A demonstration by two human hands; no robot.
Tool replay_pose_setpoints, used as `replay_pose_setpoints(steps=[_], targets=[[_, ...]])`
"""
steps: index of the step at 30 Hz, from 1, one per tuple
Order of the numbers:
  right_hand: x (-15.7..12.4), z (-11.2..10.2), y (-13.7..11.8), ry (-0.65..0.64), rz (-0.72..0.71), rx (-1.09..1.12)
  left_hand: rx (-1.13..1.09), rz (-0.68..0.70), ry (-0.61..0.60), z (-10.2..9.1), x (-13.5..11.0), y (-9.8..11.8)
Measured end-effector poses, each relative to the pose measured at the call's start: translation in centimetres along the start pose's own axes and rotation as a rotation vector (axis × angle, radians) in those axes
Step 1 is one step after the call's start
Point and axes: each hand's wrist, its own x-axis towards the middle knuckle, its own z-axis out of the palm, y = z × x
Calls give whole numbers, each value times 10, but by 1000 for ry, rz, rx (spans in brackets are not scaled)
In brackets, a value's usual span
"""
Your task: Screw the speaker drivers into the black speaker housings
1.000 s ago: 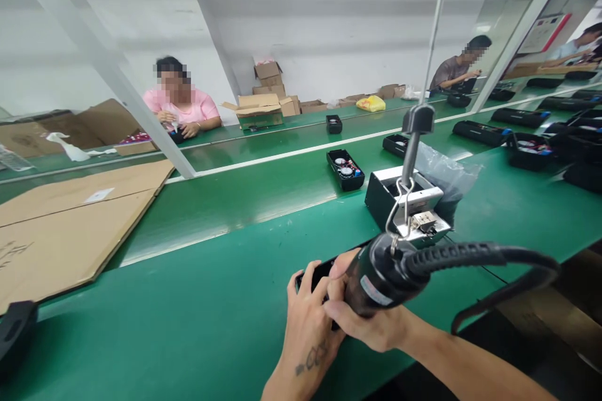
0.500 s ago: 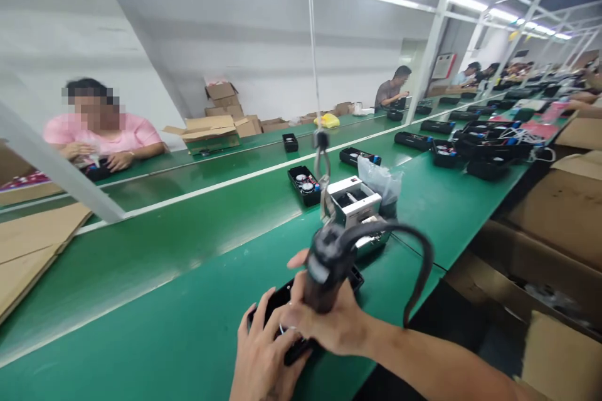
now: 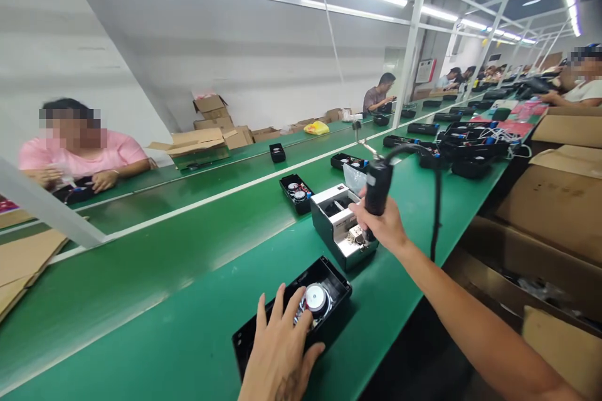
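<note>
My left hand [image 3: 281, 344] lies with fingers spread over a black speaker housing [image 3: 336, 282]; its fingertips reach the round silver-backed speaker [image 3: 316, 298] inside. Part of the housing is hidden beneath the hand. Farther forward and right, my right hand [image 3: 386, 225] is wrapped around a black electric screwdriver [image 3: 379, 185], held upright with its cable [image 3: 438, 207] hanging to the right. The screwdriver's lower end is over the front opening of a silver and black screw feeder [image 3: 329, 225]. Whether its bit touches anything inside I cannot tell.
Behind the feeder are a clear plastic bag [image 3: 353, 178] and open housings with speakers [image 3: 296, 193]. More housings [image 3: 475, 141] are piled along the green bench [image 3: 188, 326]. Cardboard boxes [image 3: 550, 200] stand at right. A person in pink [image 3: 89, 156] works across the bench.
My right hand has lifted the screwdriver off the housing and carried it forward and right to the screw feeder. My left hand remains on the housing, whose speaker now shows.
</note>
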Motion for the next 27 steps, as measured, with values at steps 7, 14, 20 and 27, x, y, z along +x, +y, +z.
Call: replay_pose_setpoints(steps=[7,14,20,27], targets=[[-47,3,-19,-362,135,396,-41,-136,25,-6,6,18],[-83,35,-28,-222,-45,658,-111,-166,40,-14,7,26],[-94,51,-19,-293,-28,620,-99,-109,-10,-16,6,16],[-95,60,-11,-319,-49,637,-126,-203,-47,-20,10,26]])
